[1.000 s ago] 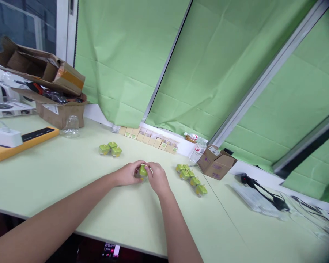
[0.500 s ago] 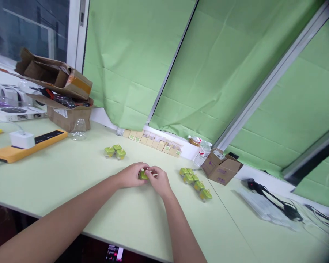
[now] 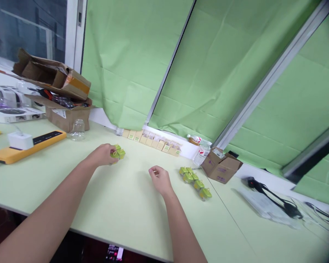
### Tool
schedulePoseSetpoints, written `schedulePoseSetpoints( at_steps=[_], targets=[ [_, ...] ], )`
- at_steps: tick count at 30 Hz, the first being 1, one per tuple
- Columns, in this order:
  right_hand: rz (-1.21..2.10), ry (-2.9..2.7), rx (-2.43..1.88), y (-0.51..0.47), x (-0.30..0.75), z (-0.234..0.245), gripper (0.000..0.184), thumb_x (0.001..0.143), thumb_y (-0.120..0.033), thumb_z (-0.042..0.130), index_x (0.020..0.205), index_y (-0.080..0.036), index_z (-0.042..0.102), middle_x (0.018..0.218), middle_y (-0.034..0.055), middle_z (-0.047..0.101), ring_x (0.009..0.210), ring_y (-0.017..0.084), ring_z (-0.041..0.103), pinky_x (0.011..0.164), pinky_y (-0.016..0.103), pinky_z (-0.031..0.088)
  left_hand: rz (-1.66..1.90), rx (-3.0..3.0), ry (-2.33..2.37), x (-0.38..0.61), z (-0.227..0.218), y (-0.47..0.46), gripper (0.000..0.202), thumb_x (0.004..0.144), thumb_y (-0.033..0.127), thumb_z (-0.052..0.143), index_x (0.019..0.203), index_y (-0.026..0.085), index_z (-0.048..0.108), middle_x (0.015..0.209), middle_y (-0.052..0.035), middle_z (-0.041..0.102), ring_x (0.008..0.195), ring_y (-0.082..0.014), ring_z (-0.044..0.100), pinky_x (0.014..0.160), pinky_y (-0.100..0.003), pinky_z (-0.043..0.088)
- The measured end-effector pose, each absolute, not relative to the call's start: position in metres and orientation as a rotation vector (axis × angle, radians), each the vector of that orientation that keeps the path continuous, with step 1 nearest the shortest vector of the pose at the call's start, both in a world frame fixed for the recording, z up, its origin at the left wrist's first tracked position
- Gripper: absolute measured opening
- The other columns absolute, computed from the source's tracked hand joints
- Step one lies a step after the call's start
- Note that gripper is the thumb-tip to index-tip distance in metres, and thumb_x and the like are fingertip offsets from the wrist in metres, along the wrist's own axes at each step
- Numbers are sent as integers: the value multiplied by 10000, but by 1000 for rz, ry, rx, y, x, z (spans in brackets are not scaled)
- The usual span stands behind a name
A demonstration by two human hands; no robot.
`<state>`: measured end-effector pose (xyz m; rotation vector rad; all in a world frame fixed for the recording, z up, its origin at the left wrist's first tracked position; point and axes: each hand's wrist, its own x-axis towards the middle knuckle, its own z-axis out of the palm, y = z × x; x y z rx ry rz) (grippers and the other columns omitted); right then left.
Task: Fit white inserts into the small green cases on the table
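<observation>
At the left group of small green-lidded containers, my left hand is closed on one green-lidded container with a small yellow loop on top. Its fingers hide part of that container and of the group. My right hand hovers over the middle of the table, thumb and fingers pinched together. A thin pale bit shows at its fingertips, too small to name. To the right of it, several more green-lidded containers stand in a slanting row, each with a yellow loop.
Small beige boxes line the table's back edge beneath green curtains. Behind the right row are a plastic bottle and a cardboard box. An orange power strip, a clear plastic cup and stacked cartons occupy the left.
My hands were together over one green-lidded container mid-table. My left hand has moved left with it to the left group; my right hand has stayed almost in place.
</observation>
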<state>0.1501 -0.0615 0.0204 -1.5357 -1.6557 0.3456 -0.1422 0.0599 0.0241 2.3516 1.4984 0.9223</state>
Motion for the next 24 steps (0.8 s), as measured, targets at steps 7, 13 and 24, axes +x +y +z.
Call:
schedulePoseSetpoints(
  at_steps=[7, 13, 24],
  targets=[
    [337, -1673, -1573, -62, 152, 21, 235, 840, -393, 518, 755, -222, 655, 741, 11, 667, 660, 167, 597, 609, 271, 433, 913, 2350, 1547, -141, 23, 60, 328, 612, 490, 672, 754, 203, 602, 788, -57, 600, 721, -226, 547, 618, -326, 392],
    [318, -1648, -1593, -62, 153, 20, 232, 842, -383, 518, 763, -217, 659, 724, 11, 665, 634, 160, 590, 608, 268, 434, 928, 2342, 1558, -139, 20, 60, 317, 636, 457, 668, 791, 189, 598, 852, -89, 602, 738, -238, 556, 633, -344, 406],
    [-590, -1034, -2017, -76, 216, 47, 384, 845, -274, 481, 1175, -106, 584, 1168, 210, 592, 1086, 325, 532, 882, 423, 403, 1046, 2552, 1203, -79, 29, 16, 246, 888, 421, 441, 890, 216, 577, 805, -14, 595, 703, -168, 558, 624, -270, 367]
  ],
)
